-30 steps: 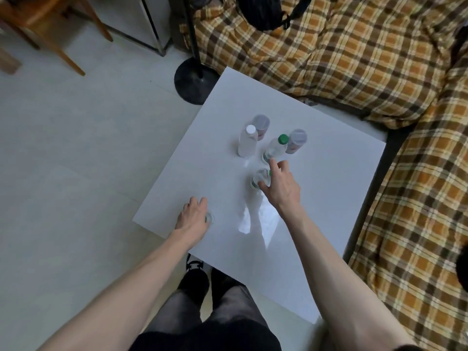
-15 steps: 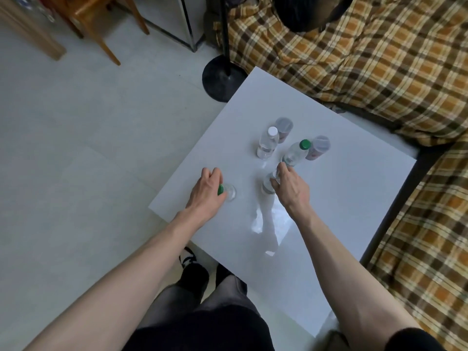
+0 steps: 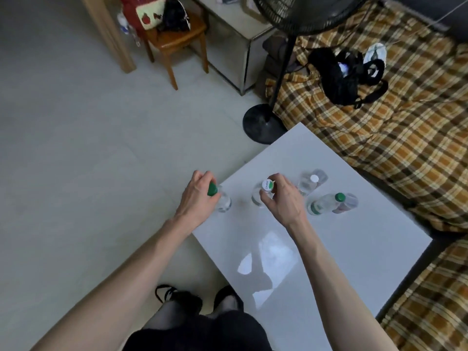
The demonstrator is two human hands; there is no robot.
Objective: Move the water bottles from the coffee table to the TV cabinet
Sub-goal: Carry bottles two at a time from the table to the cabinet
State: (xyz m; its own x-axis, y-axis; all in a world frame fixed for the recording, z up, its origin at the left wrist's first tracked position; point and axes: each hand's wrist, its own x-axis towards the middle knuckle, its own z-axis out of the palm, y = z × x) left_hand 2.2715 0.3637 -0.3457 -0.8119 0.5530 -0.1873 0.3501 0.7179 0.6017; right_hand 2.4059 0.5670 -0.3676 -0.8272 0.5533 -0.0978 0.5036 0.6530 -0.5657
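Note:
My left hand [image 3: 196,197] grips a clear water bottle [image 3: 223,202] by its green cap, over the left edge of the white coffee table [image 3: 342,262]. My right hand [image 3: 283,198] holds a second bottle [image 3: 259,196] by its white-and-green cap. Both bottles hang upright, seemingly just above the tabletop. On the table beyond stand a white-capped bottle [image 3: 307,184] and a green-capped bottle [image 3: 323,205]. Behind these are two more bottles [image 3: 348,202], partly hidden. The TV cabinet is not in view.
A standing fan's black base [image 3: 263,124] sits on the floor by the table's far corner. A plaid-covered sofa [image 3: 392,127] with a black bag [image 3: 342,77] borders the table. A wooden chair [image 3: 174,39] and a white cabinet [image 3: 238,41] stand farther back. My feet [image 3: 202,298] are below.
Both hands have closed on bottle caps and the two bottles have shifted left; the left one has gone from lying flat to hanging upright. The view has tilted up, showing more of the room.

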